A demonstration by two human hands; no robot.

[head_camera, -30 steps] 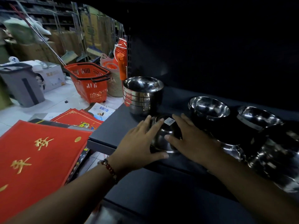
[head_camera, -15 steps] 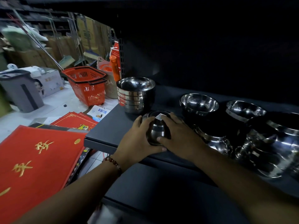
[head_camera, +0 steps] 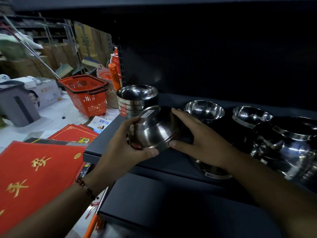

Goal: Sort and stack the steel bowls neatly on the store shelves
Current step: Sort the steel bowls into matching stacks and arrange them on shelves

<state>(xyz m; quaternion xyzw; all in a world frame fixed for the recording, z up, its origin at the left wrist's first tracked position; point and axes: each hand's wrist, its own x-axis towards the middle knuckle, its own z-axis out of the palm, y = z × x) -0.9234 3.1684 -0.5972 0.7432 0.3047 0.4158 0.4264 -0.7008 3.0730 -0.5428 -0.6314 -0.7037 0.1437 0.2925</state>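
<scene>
Both hands on one steel bowl (head_camera: 152,130), centre of frame, held clear above the dark shelf (head_camera: 103,143). Bowl is tipped, base with a sticker facing up and left, mouth turned down and right. Left hand (head_camera: 123,148) cups the near-left side, thumb under the rim, fingers (head_camera: 135,120) curled against the wall near the base. Right hand (head_camera: 199,141) braces the right side, fingers spread, thumb at the lower rim.

Step in hand, my read: carrying a loose bowl to a stack. Likely target is the stack of bowls (head_camera: 137,100) just behind it, centre-left, all mouth-up.

Next move needs: turn the bowl mouth-up, line it over the stack top, lower it straight so it nests. Size match can't be judged from here.

Still unsorted: single bowls (head_camera: 205,109) and (head_camera: 252,115) right of centre, plus a jumbled pile (head_camera: 283,148) at the right edge. One more bowl sits low under the right wrist, mostly hidden.
</scene>
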